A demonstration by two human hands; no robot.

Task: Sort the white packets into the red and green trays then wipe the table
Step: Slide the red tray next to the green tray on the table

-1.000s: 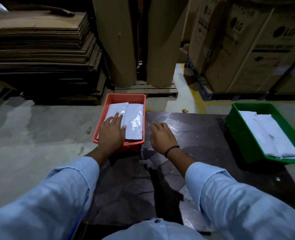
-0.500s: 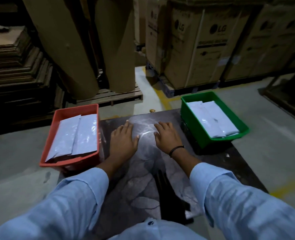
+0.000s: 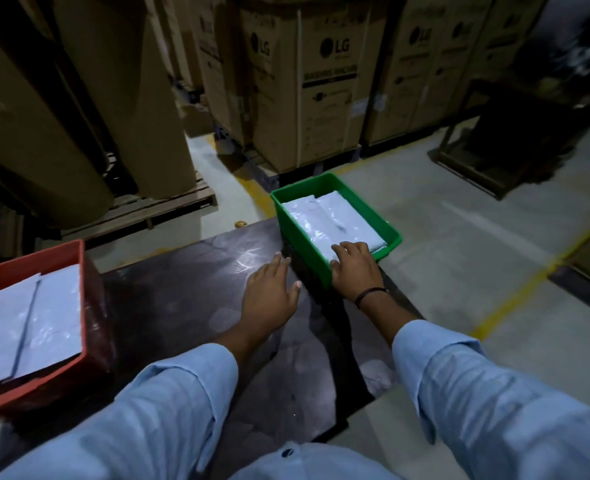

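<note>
The right hand (image 3: 355,268) was laid over the near rim of the green tray (image 3: 304,244), its fingers stretched out flat on the white packets (image 3: 324,220) stacked inside; nothing was clenched or gripped. A black band (image 3: 371,294) was worn at that wrist. Just beside the tray, the left hand (image 3: 269,292) was held released, fingers spread, low over the dark, glossy surface (image 3: 182,289); whether it was touching could not be told. Further white packets (image 3: 34,320) were seen lying side by side in the red tray (image 3: 30,258) at the surface's left end, well apart from the green one. Both arms were covered by light blue sleeves (image 3: 494,393). Behind, cardboard boxes (image 3: 328,91) marked LG were stacked on the floor (image 3: 459,220), brown rolls (image 3: 124,98) were stood on a wooden pallet (image 3: 169,206), and a yellow line (image 3: 528,282) was painted across the concrete.
</note>
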